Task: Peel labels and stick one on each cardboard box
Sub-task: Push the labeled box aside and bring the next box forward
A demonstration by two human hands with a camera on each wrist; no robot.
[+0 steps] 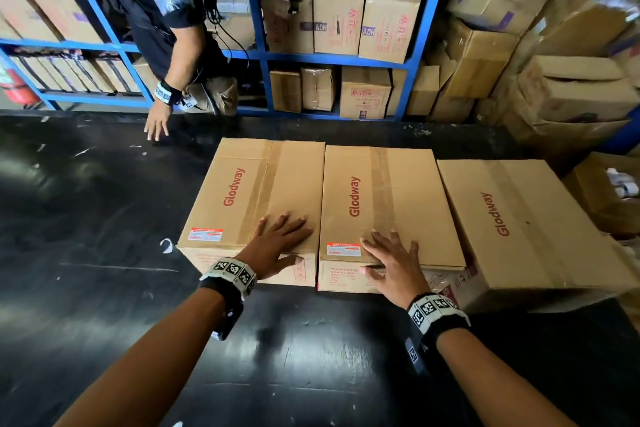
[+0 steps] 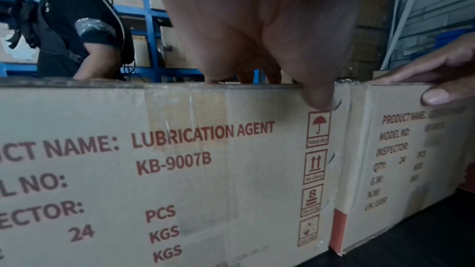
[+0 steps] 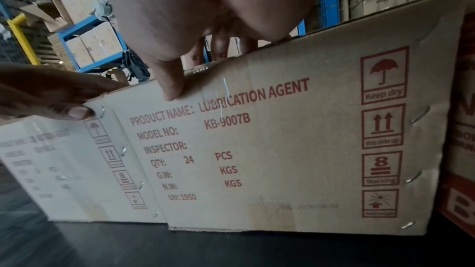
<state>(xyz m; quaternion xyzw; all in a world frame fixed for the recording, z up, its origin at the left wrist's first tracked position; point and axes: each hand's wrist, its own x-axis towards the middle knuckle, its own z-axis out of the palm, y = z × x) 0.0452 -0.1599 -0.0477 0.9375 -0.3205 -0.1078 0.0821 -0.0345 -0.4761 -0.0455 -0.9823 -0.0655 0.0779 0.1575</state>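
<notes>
Three brown "Glodway" cardboard boxes stand side by side on the black table [image 1: 104,288]. The left box [image 1: 249,184] carries a red-and-white label [image 1: 205,234] at its near left corner. The middle box [image 1: 388,198] carries a like label [image 1: 343,248] in the same place. On the right box [image 1: 526,218] no label shows. My left hand [image 1: 277,243] lies flat on the left box's near right corner, thumb over the front face [image 2: 318,98]. My right hand [image 1: 394,260] lies flat on the middle box's near edge, thumb on its front [image 3: 169,88].
Another person [image 1: 166,10] in dark clothes stands across the table, one hand [image 1: 156,125] reaching down to it. Blue shelves [image 1: 412,55] stacked with cartons line the back. More cartons [image 1: 571,87] pile up at the right.
</notes>
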